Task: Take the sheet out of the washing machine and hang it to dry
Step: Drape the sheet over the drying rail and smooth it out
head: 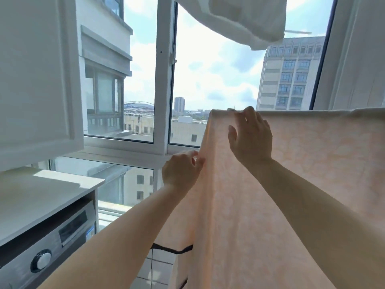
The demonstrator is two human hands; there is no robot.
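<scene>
A pale peach sheet (239, 205) with a faint pattern hangs over a horizontal line or rail that it hides, its top fold running from centre to the right edge. My left hand (181, 170) pinches the sheet's left hanging edge below the fold. My right hand (252, 136) lies near the top left corner of the sheet, fingers spread and reaching to the fold. The silver washing machine (41, 247) with a round knob stands at the lower left under a white counter.
A white cupboard door (37, 80) stands open at the upper left above the counter (37, 197). White laundry (250, 17) hangs overhead. Large windows (164, 80) are directly behind the sheet. A black strap (173, 250) and tiled floor show below the sheet.
</scene>
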